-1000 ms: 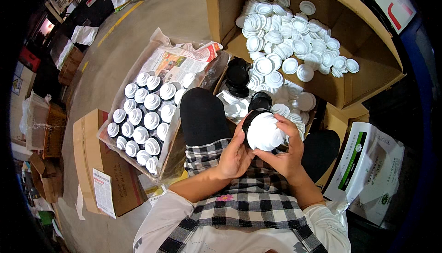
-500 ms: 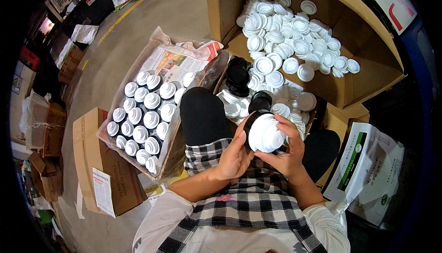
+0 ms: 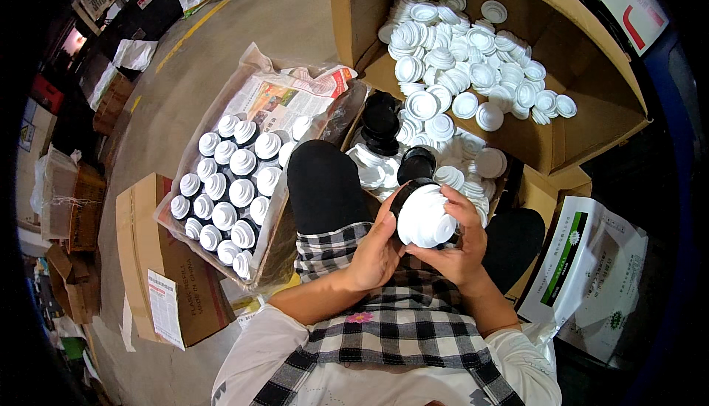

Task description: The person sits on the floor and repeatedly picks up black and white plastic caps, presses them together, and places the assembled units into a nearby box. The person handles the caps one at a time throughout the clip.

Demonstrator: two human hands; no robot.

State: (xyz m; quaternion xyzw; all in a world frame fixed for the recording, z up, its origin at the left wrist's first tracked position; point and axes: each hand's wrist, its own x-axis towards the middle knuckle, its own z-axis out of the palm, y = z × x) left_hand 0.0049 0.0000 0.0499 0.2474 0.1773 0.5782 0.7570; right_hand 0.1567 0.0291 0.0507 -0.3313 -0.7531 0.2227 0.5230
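Note:
Above my lap, both hands grip a white stepped plastic cap (image 3: pixel 423 218) together with a black round part at its left side. My left hand (image 3: pixel 375 257) is closed round the black part from the left. The fingers of my right hand (image 3: pixel 464 247) curl round the right side of the white cap, thumb below. Just beyond the hands, black round parts (image 3: pixel 417 164) lie on a pile of loose white caps (image 3: pixel 478 184). More black parts (image 3: pixel 381 122) are stacked behind them.
Left of my knee, a lined carton (image 3: pixel 277 236) holds rows of white caps on black bases, with newspaper (image 3: pixel 273 100) at its far end. A large open carton (image 3: pixel 591 52) of loose white caps stands far right. A closed carton (image 3: pixel 173 266) sits at left; a white printed package (image 3: pixel 591 280) at right.
The cap in my hands has turned or tilted very slightly, and my right fingers have shifted a little on it. Everything around looks the same.

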